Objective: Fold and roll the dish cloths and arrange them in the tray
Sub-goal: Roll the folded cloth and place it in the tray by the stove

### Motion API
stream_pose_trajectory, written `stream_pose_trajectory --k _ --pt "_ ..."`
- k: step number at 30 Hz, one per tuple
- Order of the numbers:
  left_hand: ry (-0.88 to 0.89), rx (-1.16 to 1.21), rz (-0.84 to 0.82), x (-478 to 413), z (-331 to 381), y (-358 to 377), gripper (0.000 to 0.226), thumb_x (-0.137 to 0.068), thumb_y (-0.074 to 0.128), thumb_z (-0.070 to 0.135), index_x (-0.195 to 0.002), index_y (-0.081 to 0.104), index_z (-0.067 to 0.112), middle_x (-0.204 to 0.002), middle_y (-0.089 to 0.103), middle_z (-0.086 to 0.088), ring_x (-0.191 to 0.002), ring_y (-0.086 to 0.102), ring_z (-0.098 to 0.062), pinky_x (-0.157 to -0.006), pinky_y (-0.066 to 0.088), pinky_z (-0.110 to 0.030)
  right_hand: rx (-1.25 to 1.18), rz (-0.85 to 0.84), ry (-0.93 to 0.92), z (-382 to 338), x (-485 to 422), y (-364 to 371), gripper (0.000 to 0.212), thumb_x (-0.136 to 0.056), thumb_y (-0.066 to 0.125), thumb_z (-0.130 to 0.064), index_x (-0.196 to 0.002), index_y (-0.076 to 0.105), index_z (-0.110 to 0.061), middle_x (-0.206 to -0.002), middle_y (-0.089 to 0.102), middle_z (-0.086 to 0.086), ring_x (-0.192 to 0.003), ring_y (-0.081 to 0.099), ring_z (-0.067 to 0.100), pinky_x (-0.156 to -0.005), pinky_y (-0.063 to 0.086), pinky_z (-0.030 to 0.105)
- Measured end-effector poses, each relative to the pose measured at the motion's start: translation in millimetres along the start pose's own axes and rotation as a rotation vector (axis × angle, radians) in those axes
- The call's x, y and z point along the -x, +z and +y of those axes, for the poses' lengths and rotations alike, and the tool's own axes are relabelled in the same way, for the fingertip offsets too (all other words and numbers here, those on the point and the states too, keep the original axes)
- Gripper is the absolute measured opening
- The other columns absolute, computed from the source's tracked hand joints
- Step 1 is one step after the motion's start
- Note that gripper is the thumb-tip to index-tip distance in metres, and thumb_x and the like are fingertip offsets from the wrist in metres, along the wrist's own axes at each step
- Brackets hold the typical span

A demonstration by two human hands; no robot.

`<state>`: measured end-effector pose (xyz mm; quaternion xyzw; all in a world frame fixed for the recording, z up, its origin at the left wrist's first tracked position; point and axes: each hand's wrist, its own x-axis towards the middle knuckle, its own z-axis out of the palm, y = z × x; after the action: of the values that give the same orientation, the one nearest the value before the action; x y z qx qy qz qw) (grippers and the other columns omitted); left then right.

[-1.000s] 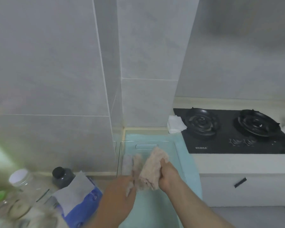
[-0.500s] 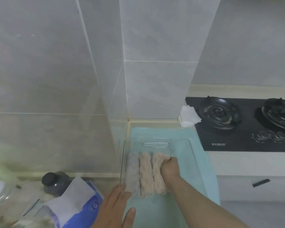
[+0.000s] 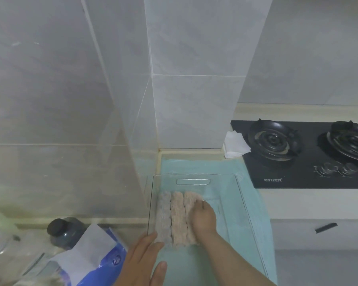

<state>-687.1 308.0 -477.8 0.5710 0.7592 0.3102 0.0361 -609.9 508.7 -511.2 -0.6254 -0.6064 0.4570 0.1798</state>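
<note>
On the rightmost roll [image 3: 191,198], the right hand [image 3: 203,215] is laid with its fingers curled down over the cloth, so the roll is gripped rather than merely touched (the fingertips themselves are hidden). The left hand [image 3: 145,263] is spread flat and open, its fingertips touching the near end of the leftmost roll [image 3: 163,217], with a middle roll [image 3: 178,219] packed between. All three are lined up touching along the left side of the clear tray [image 3: 246,213], which is set on a teal mat [image 3: 256,203] beside a gas hob [image 3: 308,178]. The placing step is judged nearly done. A gentle release and a squaring of the ends are called for next.
</note>
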Motion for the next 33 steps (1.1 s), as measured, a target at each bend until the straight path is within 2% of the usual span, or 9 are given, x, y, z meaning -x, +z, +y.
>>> stream_pose_trajectory --k 4,8,10,13,18,23,26,30,33 --pt "-0.034 0.058 -0.015 1 -2 0 0.032 -0.099 0.023 0.053 -0.11 0.049 0.039 -0.125 0.046 0.018 -0.115 0.046 -0.005 -0.106 0.013 -0.002 -0.077 -0.06 -0.085 17 12 18 0.029 -0.091 0.029 -0.035 -0.103 0.052 -0.021 -0.116 0.062 0.01 -0.109 0.058 0.025 -0.099 0.047 0.039" --pt "-0.159 0.244 -0.011 2 6 -6 0.035 -0.089 0.035 0.053 -0.122 0.034 0.067 -0.143 0.024 0.043 -0.122 0.035 0.022 -0.094 0.025 0.005 -0.177 -0.156 -0.005 5 18 10 0.045 -0.101 0.03 -0.024 -0.145 0.036 -0.024 -0.127 0.06 0.006 -0.115 0.058 0.024 -0.095 0.045 0.027" --pt "-0.16 0.276 0.005 5 9 -8 0.037 -0.089 0.036 0.049 -0.123 0.034 0.066 -0.146 0.024 0.039 -0.122 0.037 0.021 -0.092 0.029 0.005 -0.357 -0.271 0.098 4 13 7 0.039 -0.099 0.033 -0.025 -0.132 0.055 -0.026 -0.132 0.059 0.004 -0.117 0.057 0.02 -0.103 0.043 0.034" --pt "-0.157 0.289 0.02 5 12 -11 0.033 -0.091 0.032 0.057 -0.123 0.036 0.063 -0.147 0.026 0.035 -0.125 0.037 0.018 -0.094 0.031 0.002 -0.531 -0.338 0.243 1 13 7 0.036 -0.095 0.037 -0.025 -0.099 0.071 -0.013 -0.104 0.072 0.012 -0.089 0.068 0.024 -0.078 0.056 0.036" --pt "-0.161 0.283 0.032 5 16 -13 0.036 -0.089 0.022 0.07 -0.124 0.032 0.066 -0.148 0.024 0.036 -0.126 0.037 0.016 -0.094 0.032 0.001 -0.033 -0.164 0.083 -9 12 16 0.03 -0.086 0.027 -0.034 -0.061 0.042 -0.028 -0.081 0.055 -0.002 -0.075 0.048 0.019 -0.074 0.039 0.029" --pt "-0.17 0.252 -0.011 8 13 -12 0.04 -0.09 0.02 0.07 -0.121 0.044 0.059 -0.148 0.02 0.039 -0.122 0.034 0.023 -0.091 0.029 0.005 -0.01 -0.046 0.023 -9 16 4 0.033 -0.1 0.029 -0.026 -0.102 0.056 -0.008 -0.097 0.06 0.007 -0.095 0.055 0.029 -0.089 0.044 0.036" --pt "-0.204 0.262 -0.029 7 13 -13 0.052 -0.088 0.017 0.074 -0.12 0.046 0.047 -0.148 0.014 0.042 -0.12 0.031 0.027 -0.091 0.027 0.006 -0.011 -0.12 -0.038 -8 18 2 0.035 -0.101 0.026 -0.027 -0.082 0.051 -0.011 -0.083 0.057 0.0 -0.088 0.054 0.026 -0.087 0.044 0.037" --pt "-0.252 0.282 -0.073 5 17 -18 0.059 -0.08 0.01 0.081 -0.121 0.04 0.051 -0.144 0.005 0.047 -0.126 0.023 0.026 -0.096 0.021 0.006 -0.139 -0.288 -0.061 -6 26 9 0.034 -0.102 0.029 -0.033 -0.126 0.05 -0.021 -0.118 0.057 -0.003 -0.107 0.054 0.019 -0.092 0.038 0.028" --pt "-0.287 0.28 -0.135 4 25 -25 0.055 -0.079 0.01 0.08 -0.121 0.033 0.055 -0.141 0.001 0.051 -0.13 0.011 0.026 -0.096 0.014 0.007 -0.082 -0.291 -0.043 -4 23 11 0.04 -0.1 0.029 -0.039 -0.13 0.05 -0.022 -0.124 0.058 0.001 -0.113 0.053 0.022 -0.099 0.038 0.032"
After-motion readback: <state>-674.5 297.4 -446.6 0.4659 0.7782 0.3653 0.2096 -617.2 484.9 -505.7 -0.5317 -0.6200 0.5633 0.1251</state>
